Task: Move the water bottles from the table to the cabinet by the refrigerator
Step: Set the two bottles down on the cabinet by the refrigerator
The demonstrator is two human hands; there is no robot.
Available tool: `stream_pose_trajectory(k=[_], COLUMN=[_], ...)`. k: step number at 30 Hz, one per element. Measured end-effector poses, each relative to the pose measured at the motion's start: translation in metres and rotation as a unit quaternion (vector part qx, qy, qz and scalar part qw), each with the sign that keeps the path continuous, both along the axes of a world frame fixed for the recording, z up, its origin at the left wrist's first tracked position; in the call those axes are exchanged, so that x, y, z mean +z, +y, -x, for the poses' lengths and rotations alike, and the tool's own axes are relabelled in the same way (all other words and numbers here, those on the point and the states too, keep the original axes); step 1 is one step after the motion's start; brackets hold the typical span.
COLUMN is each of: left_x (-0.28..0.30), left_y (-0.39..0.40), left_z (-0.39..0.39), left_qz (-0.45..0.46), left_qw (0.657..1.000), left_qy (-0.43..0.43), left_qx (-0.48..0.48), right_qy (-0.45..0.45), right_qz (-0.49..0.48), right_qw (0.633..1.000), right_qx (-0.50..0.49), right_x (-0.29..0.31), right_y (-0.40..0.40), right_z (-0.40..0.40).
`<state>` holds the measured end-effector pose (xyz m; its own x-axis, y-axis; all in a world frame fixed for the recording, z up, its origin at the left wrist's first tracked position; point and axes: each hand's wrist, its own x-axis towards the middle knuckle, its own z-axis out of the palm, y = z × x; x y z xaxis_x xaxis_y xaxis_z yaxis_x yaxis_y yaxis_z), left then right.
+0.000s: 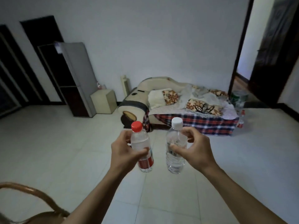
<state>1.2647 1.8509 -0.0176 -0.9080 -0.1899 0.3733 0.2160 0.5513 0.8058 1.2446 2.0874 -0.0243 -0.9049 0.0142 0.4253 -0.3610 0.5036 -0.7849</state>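
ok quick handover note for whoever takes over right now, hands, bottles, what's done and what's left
Left hand: grip closed around the red-capped water bottle, held upright in the air.
Right hand: grip closed around the white-capped water bottle, also upright.
Both bottles are off the table, which is out of view, and are carried over the tiled floor.
The small cream cabinet stands beside the tall refrigerator, ahead to the left.
Done: pickup.
Left: walk over and set both bottles on the cabinet. Whether more bottles wait on the table cannot be seen.
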Motion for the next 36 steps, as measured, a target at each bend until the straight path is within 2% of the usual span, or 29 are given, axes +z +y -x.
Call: stream_pose_trajectory(k=[9,19,27,36], left_x=[-0.002,-0.004,-0.004,0.000], left_y=[-0.136,-0.238,-0.275,-0.273], left_z=[0.035,0.068,0.135,0.257], left_qz=[-0.050,-0.026,-0.009,-0.013], left_qw=[0.994,0.989,0.984,0.978], left_qy=[0.025,0.031,0.014,0.007], left_qx=[0.097,0.141,0.176,0.208], right_qy=[0.012,0.017,0.013,0.030], right_qz=[-0.030,-0.037,0.008,0.011], right_qw=[0.995,0.986,0.983,0.980], right_qx=[0.093,0.165,0.184,0.198], right_x=[0.013,0.022,0.011,0.003], right_y=[-0.132,-0.243,-0.275,-0.286], right_z=[0.063,0.126,0.205,0.342])
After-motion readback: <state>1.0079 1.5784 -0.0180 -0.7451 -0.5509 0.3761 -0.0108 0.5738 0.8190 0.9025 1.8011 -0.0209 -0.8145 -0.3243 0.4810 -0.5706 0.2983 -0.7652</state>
